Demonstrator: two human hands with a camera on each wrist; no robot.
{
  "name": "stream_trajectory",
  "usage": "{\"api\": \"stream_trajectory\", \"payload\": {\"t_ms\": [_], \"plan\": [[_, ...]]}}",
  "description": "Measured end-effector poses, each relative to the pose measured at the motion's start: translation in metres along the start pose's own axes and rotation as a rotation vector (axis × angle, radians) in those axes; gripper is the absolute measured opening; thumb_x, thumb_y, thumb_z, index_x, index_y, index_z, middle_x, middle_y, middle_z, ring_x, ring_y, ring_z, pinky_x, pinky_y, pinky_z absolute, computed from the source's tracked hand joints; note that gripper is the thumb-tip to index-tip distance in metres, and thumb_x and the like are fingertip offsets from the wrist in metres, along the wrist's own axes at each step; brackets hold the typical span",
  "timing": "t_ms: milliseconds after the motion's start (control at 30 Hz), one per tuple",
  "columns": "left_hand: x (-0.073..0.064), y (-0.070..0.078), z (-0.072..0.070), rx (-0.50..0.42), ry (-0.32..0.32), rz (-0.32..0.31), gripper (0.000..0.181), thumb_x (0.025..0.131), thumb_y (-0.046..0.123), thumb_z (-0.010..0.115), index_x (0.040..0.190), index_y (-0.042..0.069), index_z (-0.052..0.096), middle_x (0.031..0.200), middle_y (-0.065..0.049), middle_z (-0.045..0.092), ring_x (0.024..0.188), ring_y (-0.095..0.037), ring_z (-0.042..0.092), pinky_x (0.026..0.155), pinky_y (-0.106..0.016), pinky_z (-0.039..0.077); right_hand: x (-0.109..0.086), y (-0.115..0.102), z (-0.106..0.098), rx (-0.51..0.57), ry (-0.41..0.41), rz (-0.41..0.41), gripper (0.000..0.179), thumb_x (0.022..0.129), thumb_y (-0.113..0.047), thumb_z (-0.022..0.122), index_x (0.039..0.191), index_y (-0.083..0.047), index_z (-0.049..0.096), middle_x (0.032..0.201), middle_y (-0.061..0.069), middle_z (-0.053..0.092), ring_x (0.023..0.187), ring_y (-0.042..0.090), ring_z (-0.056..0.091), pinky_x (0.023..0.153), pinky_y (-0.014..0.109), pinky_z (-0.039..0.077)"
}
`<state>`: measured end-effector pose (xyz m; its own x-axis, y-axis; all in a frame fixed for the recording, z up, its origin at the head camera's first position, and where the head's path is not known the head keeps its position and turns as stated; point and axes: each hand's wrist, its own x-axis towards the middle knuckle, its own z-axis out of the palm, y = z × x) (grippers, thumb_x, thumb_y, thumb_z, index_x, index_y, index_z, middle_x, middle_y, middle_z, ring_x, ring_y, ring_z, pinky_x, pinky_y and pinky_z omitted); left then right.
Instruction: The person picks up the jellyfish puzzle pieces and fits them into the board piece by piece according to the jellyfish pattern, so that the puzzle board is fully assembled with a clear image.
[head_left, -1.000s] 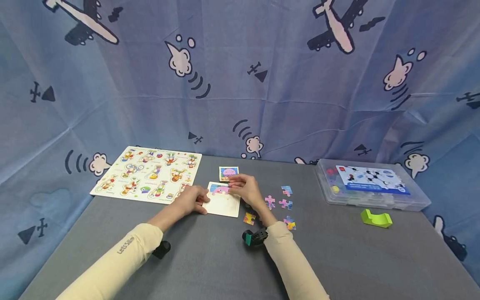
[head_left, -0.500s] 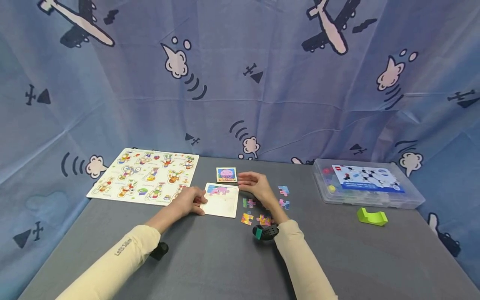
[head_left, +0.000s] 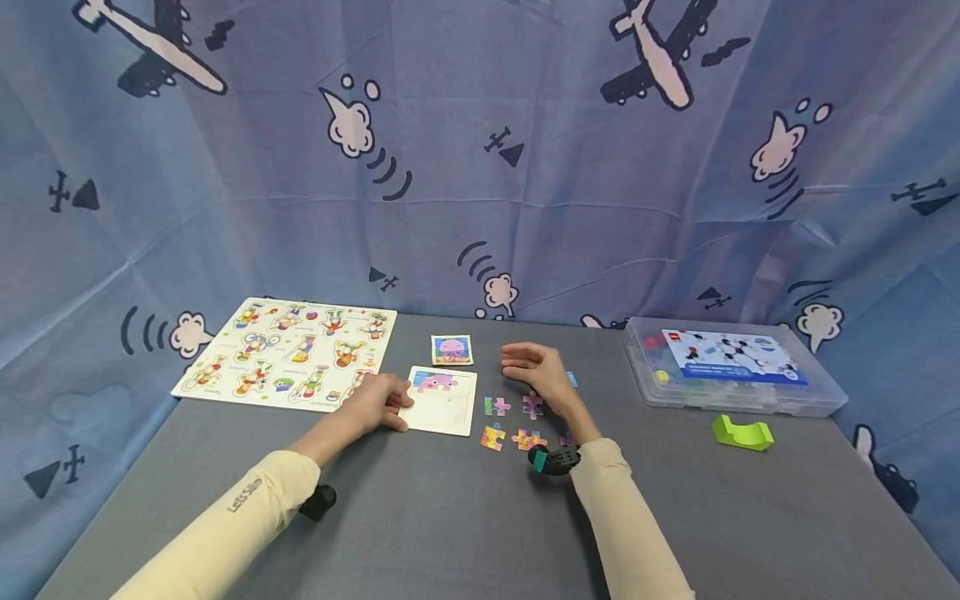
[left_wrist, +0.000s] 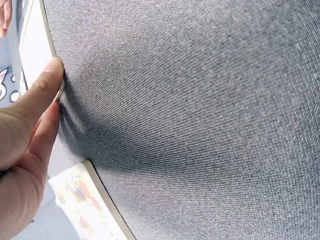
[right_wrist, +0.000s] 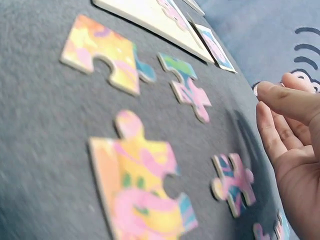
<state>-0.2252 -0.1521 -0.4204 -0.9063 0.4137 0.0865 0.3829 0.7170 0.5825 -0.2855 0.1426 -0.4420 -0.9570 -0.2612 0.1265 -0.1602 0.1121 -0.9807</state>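
My left hand [head_left: 377, 402] pinches the left edge of a square white puzzle tray [head_left: 438, 415], with the thumb on its rim in the left wrist view. Joined jigsaw pieces [head_left: 435, 381] showing a pink animal on blue fill the tray's top part. To the right of the tray, my right hand [head_left: 540, 375] is raised over the table with loosely bent fingers and nothing in them. Several loose jigsaw pieces lie below and around it, among them a yellow corner piece [right_wrist: 102, 52], a green-and-pink piece [right_wrist: 186, 85] and a pink-and-blue piece [right_wrist: 234, 184].
A small picture card [head_left: 452, 350] of a pink jellyfish lies behind the tray. A large white animal puzzle board [head_left: 300, 300] is at the left. On the right are a clear plastic case [head_left: 645, 392] and a green curved block [head_left: 742, 434]. A patterned blue curtain [head_left: 442, 125] hangs behind.
My right hand has moved off the tray's top pieces to the right, passing the jellyfish card and uncovering loose pieces. My left hand stays at the tray's edge.
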Motion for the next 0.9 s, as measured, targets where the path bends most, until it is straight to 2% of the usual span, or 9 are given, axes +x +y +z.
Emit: {"api": "stream_trajectory", "payload": {"t_ms": [167,300,567,700,767,833,900], "plan": [[0.000,0.000,0.000,0.012,-0.003,0.000,0.037,0.061,0.002,0.087,0.092,-0.008,0.071,0.114,-0.027,0.063,0.096,-0.036,0.066,0.078,-0.039,0.052,-0.002,-0.001,-0.012,-0.001,0.007,0.005,0.038,0.085,0.011,0.064,0.121,0.012,0.056,0.120,0.036,0.056,0.106,0.041,0.061,0.081,0.024,0.051],[0.000,0.000,0.000,0.010,-0.003,0.007,0.037,0.061,0.002,0.087,0.092,-0.008,0.071,0.113,-0.027,0.064,0.097,-0.037,0.065,0.081,-0.041,0.051,-0.005,0.000,-0.024,-0.007,0.013,-0.004,0.037,0.086,0.010,0.063,0.122,0.013,0.056,0.120,0.037,0.055,0.105,0.039,0.062,0.081,0.024,0.051],[-0.001,0.002,0.000,0.002,-0.001,-0.012,0.036,0.061,0.002,0.087,0.092,-0.007,0.071,0.114,-0.027,0.064,0.098,-0.037,0.065,0.079,-0.040,0.051,-0.011,0.004,-0.046,-0.026,0.059,-0.028,0.040,0.085,0.009,0.065,0.122,0.016,0.053,0.121,0.039,0.053,0.100,0.023,0.067,0.078,0.021,0.051],[-0.001,0.004,-0.001,-0.002,-0.006,-0.016,0.036,0.061,0.002,0.087,0.092,-0.008,0.071,0.115,-0.028,0.063,0.095,-0.036,0.066,0.079,-0.039,0.052,-0.014,0.005,-0.058,-0.002,0.073,-0.063,0.040,0.084,0.013,0.064,0.121,0.020,0.051,0.119,0.038,0.055,0.096,0.020,0.068,0.078,0.022,0.051],[-0.001,0.004,-0.001,-0.010,-0.005,-0.021,0.037,0.060,0.001,0.087,0.092,-0.008,0.071,0.115,-0.028,0.063,0.094,-0.035,0.066,0.077,-0.037,0.052,-0.016,0.005,-0.065,0.003,0.078,-0.073,0.040,0.083,0.014,0.064,0.120,0.020,0.051,0.114,0.029,0.062,0.095,0.018,0.068,0.078,0.022,0.051],[-0.001,0.004,-0.001,-0.010,-0.004,-0.025,0.037,0.060,0.001,0.088,0.091,-0.008,0.071,0.115,-0.028,0.063,0.093,-0.034,0.067,0.075,-0.036,0.052,-0.017,0.005,-0.072,0.010,0.079,-0.076,0.040,0.083,0.016,0.063,0.120,0.021,0.051,0.107,0.014,0.068,0.094,0.016,0.068,0.079,0.022,0.051],[-0.001,0.005,-0.002,-0.004,-0.005,-0.029,0.037,0.060,0.001,0.088,0.091,-0.008,0.071,0.115,-0.027,0.063,0.093,-0.034,0.066,0.075,-0.036,0.052,-0.019,0.005,-0.078,0.008,0.070,-0.069,0.040,0.083,0.016,0.062,0.121,0.022,0.050,0.101,0.001,0.069,0.094,0.013,0.067,0.079,0.021,0.051]]}}
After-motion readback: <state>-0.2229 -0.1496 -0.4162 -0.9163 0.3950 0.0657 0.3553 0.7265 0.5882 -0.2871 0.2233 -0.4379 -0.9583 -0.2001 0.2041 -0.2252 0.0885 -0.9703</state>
